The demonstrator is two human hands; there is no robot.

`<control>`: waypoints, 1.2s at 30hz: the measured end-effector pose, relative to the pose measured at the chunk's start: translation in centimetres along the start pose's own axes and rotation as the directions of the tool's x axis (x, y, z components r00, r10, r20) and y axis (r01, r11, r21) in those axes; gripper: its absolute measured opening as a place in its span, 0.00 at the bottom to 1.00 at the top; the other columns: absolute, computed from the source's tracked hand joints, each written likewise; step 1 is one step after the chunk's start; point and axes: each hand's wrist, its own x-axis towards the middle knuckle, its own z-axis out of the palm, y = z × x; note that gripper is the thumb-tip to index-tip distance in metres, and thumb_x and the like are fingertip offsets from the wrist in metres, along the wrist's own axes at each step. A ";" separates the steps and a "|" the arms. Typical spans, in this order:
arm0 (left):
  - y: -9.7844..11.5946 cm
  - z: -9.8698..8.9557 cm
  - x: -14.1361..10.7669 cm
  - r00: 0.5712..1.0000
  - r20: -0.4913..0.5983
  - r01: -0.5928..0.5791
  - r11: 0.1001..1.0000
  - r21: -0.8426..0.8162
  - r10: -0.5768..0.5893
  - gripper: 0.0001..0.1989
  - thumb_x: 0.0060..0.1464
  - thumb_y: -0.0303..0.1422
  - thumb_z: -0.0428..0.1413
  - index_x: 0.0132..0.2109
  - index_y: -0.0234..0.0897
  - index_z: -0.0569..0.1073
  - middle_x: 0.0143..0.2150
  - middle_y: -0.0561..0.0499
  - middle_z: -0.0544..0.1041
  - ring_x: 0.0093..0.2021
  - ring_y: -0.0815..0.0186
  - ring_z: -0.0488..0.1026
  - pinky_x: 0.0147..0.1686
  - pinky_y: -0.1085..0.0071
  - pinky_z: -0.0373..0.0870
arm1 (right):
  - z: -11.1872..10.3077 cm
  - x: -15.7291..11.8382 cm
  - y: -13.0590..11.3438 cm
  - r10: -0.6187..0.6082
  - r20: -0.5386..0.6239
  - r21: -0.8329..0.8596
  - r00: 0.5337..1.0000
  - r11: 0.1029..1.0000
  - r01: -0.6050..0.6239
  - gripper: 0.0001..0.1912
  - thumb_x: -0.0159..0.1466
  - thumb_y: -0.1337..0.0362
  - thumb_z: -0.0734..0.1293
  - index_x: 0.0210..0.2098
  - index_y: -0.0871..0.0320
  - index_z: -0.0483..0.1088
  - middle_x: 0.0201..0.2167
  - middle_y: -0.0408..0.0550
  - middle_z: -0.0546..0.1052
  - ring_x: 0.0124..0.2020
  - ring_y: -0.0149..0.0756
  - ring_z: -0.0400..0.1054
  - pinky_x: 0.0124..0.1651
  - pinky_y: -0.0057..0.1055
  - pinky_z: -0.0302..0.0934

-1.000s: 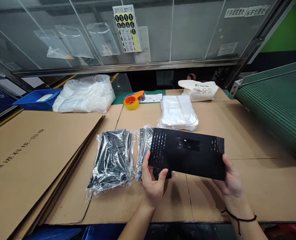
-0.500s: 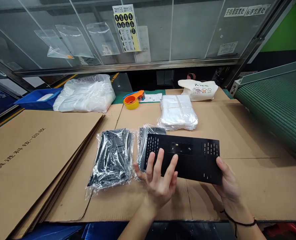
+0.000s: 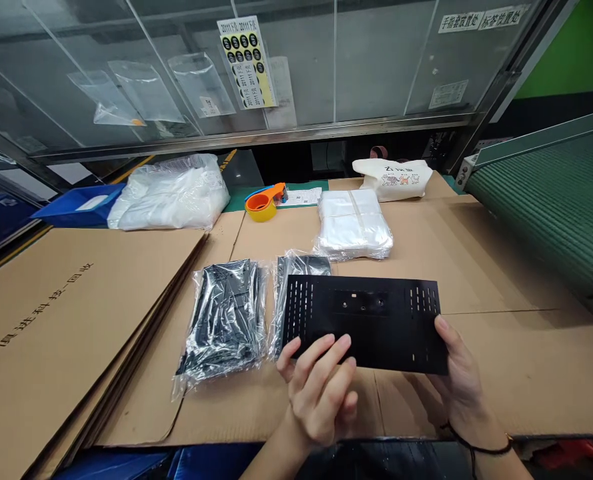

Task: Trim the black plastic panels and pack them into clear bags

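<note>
A flat black panel [image 3: 366, 333] with rows of slots at both ends and small holes near its upper middle is held up over the table. My right hand [image 3: 459, 373] grips its right end, with the thumb on the near face and the other fingers hidden behind. In front of its lower left edge is my left hand [image 3: 321, 393], fingers loosely bent and apart, holding nothing; whether the fingertips touch the panel I cannot tell. Behind the panel lies a clear-bagged black part [image 3: 280, 300], partly covered. Further left rests another bagged stack of black parts [image 3: 223, 320].
Flat cardboard sheets [image 3: 76, 320] are stacked at left. A banded bundle of clear bags [image 3: 353, 223], an orange tape dispenser [image 3: 263, 202], a large plastic bag [image 3: 171, 193], a blue tray [image 3: 76, 207] and a white pouch [image 3: 396, 180] line the back. A green conveyor [image 3: 551, 207] stands right.
My left hand has slid down from the panel's face to its lower edge, its fingers bending more. The panel has tipped slightly and shifted a little, still in my right hand.
</note>
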 end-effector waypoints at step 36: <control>0.4 0.8 3.3 0.996 0.037 -0.086 0.992 0.093 0.083 0.09 0.53 0.18 0.52 0.41 0.29 0.71 0.36 0.45 0.78 0.41 0.63 0.71 0.52 0.57 0.64 | 2.2 -1.1 -0.8 0.031 0.011 0.015 0.999 0.999 -0.031 0.19 0.47 0.49 0.77 0.23 0.59 0.77 0.19 0.44 0.75 0.18 0.31 0.65 0.22 0.25 0.63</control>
